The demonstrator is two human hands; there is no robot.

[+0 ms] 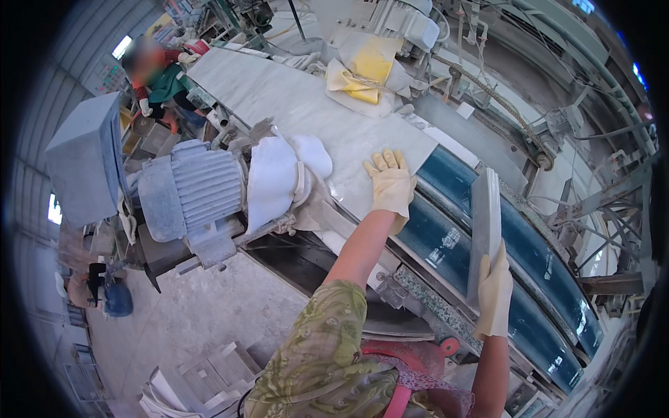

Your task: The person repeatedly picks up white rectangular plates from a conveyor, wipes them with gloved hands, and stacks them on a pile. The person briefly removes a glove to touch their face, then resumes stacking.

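Well, from my remote seat I see the gloved left hand (391, 182) lying palm down on the near end of the pale slab (279, 97), opened out flat with its fingers slightly spread. To the slab's right, my gloved right hand (495, 292) is closed around the lower end of a long grey strip (486, 230), which slants over the 2 blue belts (433, 221) beyond the slab's near end (whether it touches them, I can't tell). Left of the slab sit a ribbed motor (205, 184) and a white cover (274, 181). A crumpled yellow sheet (366, 66) lies along the slab's right edge. Left of the slab's far part is a co-worker (167, 85) in green and red.
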